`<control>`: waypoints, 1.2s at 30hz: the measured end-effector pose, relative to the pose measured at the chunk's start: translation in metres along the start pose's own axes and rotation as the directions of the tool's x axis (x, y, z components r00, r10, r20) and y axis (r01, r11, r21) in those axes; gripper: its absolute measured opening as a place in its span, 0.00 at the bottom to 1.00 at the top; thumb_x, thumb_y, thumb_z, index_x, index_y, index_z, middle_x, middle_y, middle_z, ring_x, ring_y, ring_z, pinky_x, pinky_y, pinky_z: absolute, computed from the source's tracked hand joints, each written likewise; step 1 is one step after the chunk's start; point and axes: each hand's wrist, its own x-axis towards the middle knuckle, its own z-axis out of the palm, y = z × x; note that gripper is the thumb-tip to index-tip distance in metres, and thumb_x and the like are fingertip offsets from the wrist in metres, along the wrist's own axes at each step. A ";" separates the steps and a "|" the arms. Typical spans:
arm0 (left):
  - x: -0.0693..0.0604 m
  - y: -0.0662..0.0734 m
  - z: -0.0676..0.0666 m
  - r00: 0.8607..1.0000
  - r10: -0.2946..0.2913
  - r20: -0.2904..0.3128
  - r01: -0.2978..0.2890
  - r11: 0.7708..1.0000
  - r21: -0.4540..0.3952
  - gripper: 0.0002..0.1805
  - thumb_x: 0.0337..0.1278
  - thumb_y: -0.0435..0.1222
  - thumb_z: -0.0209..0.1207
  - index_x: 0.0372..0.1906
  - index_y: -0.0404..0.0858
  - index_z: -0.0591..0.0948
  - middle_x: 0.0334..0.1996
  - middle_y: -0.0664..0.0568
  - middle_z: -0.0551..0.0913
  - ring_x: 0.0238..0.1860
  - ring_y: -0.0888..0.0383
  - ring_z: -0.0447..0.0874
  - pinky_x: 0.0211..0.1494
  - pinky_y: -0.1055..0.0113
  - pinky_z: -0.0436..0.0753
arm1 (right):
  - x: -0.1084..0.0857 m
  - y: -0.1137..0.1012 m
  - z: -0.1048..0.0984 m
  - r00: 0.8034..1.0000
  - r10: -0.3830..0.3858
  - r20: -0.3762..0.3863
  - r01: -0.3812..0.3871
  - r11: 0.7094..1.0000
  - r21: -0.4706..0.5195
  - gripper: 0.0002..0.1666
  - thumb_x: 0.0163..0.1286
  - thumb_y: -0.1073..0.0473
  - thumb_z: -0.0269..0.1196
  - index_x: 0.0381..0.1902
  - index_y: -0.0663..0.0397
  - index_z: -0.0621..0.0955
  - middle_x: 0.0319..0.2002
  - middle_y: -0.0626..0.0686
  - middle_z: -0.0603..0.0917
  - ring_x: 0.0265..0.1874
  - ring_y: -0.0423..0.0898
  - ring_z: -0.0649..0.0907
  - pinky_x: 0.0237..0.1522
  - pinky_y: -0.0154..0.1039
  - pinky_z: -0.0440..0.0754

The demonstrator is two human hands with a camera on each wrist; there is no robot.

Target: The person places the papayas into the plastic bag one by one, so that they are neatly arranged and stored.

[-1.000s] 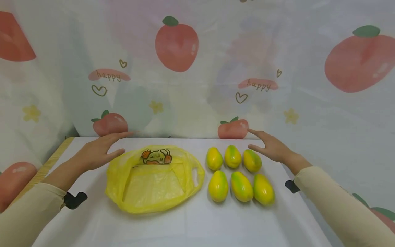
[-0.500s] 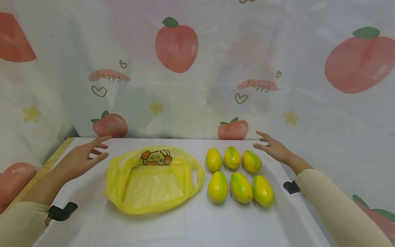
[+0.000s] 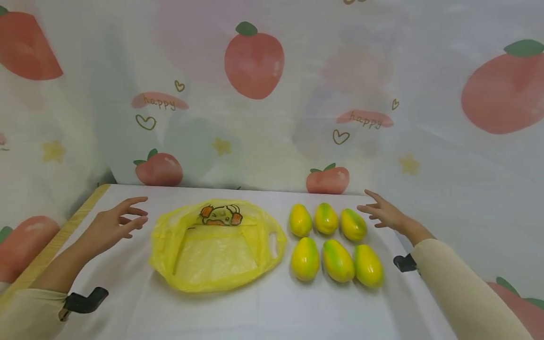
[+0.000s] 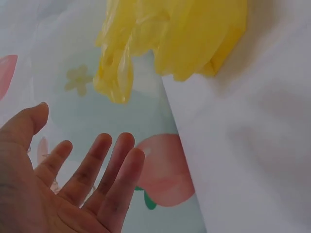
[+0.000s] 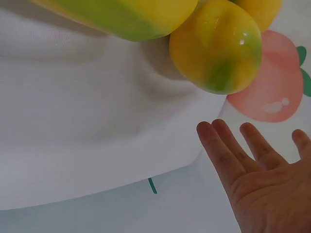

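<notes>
A yellow plastic bag (image 3: 216, 278) lies with its mouth spread wide on the white table, a cartoon face printed on its inner far side. To its right sit several yellow-green mangoes or papayas (image 3: 305, 259) in two rows. My left hand (image 3: 108, 229) hovers left of the bag, apart from it, fingers loosely extended; in the left wrist view the bag (image 4: 194, 39) is beyond the fingertips. Right of the fruit, my right hand (image 3: 388, 215) hovers with its fingers spread, touching nothing. The right wrist view shows the nearest fruit (image 5: 216, 48) just past the fingertips.
The white-covered table (image 3: 272, 311) has a bare wooden edge (image 3: 85, 203) on the left. A cloth backdrop (image 3: 289, 156) printed with peaches and "happy" rises behind the table and along its sides. Dark straps (image 3: 87, 301) sit on both wrists.
My left hand has drawn back left, away from the bag, and its fingers have spread. My right hand has shifted slightly right and down. The bag and fruit lie as before; the view has turned slightly.
</notes>
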 end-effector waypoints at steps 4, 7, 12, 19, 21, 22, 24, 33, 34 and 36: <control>0.005 -0.003 0.017 0.997 -0.073 0.039 0.077 0.988 -0.131 0.36 0.68 0.53 0.55 0.75 0.43 0.61 0.57 0.34 0.78 0.43 0.51 0.87 0.37 0.65 0.88 | -0.007 0.011 -0.001 0.999 0.051 0.019 -0.052 0.998 0.026 0.56 0.75 0.35 0.47 0.76 0.58 0.30 0.71 0.80 0.49 0.65 0.76 0.65 0.59 0.65 0.75; 0.006 -0.006 0.026 0.992 -0.111 0.052 0.120 0.965 -0.233 0.36 0.69 0.52 0.55 0.75 0.41 0.60 0.58 0.31 0.76 0.43 0.51 0.88 0.37 0.62 0.89 | -0.008 0.016 0.000 0.996 0.075 0.042 -0.077 0.996 0.041 0.57 0.74 0.33 0.46 0.76 0.59 0.29 0.71 0.80 0.47 0.66 0.76 0.64 0.60 0.63 0.75; 0.006 -0.008 0.031 0.981 -0.165 0.106 0.193 0.902 -0.386 0.36 0.71 0.51 0.53 0.75 0.39 0.58 0.59 0.29 0.74 0.45 0.52 0.87 0.40 0.59 0.89 | -0.007 0.018 0.004 0.993 0.094 0.079 -0.099 0.993 0.065 0.57 0.74 0.32 0.46 0.76 0.61 0.31 0.72 0.78 0.45 0.66 0.76 0.64 0.60 0.63 0.75; 0.000 -0.007 0.033 0.957 -0.226 0.184 0.286 0.849 -0.444 0.38 0.70 0.51 0.54 0.75 0.37 0.58 0.59 0.34 0.75 0.48 0.51 0.86 0.43 0.57 0.88 | -0.001 0.015 0.010 0.989 0.090 0.120 -0.105 0.986 0.126 0.54 0.75 0.34 0.48 0.78 0.59 0.35 0.73 0.76 0.46 0.67 0.75 0.62 0.62 0.62 0.74; -0.001 -0.007 0.033 0.956 -0.229 0.184 0.289 0.843 -0.453 0.38 0.70 0.50 0.55 0.75 0.36 0.58 0.59 0.33 0.75 0.49 0.51 0.86 0.43 0.56 0.88 | 0.000 0.015 0.011 0.989 0.087 0.121 -0.104 0.985 0.136 0.54 0.75 0.34 0.47 0.78 0.59 0.35 0.73 0.76 0.46 0.67 0.75 0.62 0.62 0.62 0.74; -0.001 -0.007 0.033 0.956 -0.230 0.183 0.290 0.843 -0.453 0.38 0.70 0.50 0.55 0.75 0.36 0.58 0.60 0.33 0.75 0.49 0.51 0.86 0.43 0.56 0.88 | 0.000 0.015 0.011 0.989 0.086 0.122 -0.103 0.985 0.142 0.53 0.75 0.35 0.47 0.78 0.59 0.35 0.73 0.76 0.46 0.68 0.75 0.62 0.62 0.62 0.74; -0.002 -0.007 0.033 0.955 -0.233 0.184 0.292 0.844 -0.449 0.38 0.69 0.50 0.56 0.75 0.36 0.58 0.59 0.33 0.75 0.49 0.51 0.86 0.43 0.57 0.88 | 0.002 0.016 0.012 0.989 0.078 0.127 -0.097 0.984 0.153 0.53 0.76 0.35 0.46 0.77 0.60 0.35 0.73 0.76 0.47 0.68 0.75 0.61 0.62 0.62 0.74; -0.004 -0.012 0.036 0.947 -0.254 0.194 0.316 0.836 -0.448 0.39 0.67 0.49 0.59 0.74 0.36 0.59 0.59 0.35 0.75 0.48 0.53 0.86 0.44 0.57 0.88 | 0.011 0.023 0.018 0.986 0.092 0.142 -0.119 0.973 0.196 0.52 0.75 0.35 0.47 0.78 0.59 0.39 0.73 0.74 0.47 0.68 0.75 0.60 0.61 0.60 0.76; -0.004 -0.012 0.036 0.948 -0.254 0.193 0.315 0.837 -0.447 0.39 0.66 0.49 0.59 0.74 0.36 0.60 0.59 0.35 0.75 0.48 0.53 0.86 0.43 0.57 0.88 | 0.011 0.024 0.019 0.986 0.089 0.142 -0.116 0.975 0.192 0.52 0.75 0.35 0.47 0.78 0.60 0.38 0.73 0.75 0.46 0.68 0.76 0.60 0.60 0.60 0.76; -0.004 -0.012 0.037 0.949 -0.254 0.189 0.314 0.838 -0.447 0.39 0.66 0.49 0.59 0.74 0.36 0.60 0.59 0.34 0.75 0.47 0.54 0.86 0.43 0.57 0.88 | 0.012 0.025 0.019 0.986 0.096 0.139 -0.123 0.972 0.199 0.52 0.75 0.36 0.49 0.78 0.60 0.39 0.73 0.75 0.46 0.68 0.76 0.59 0.60 0.59 0.77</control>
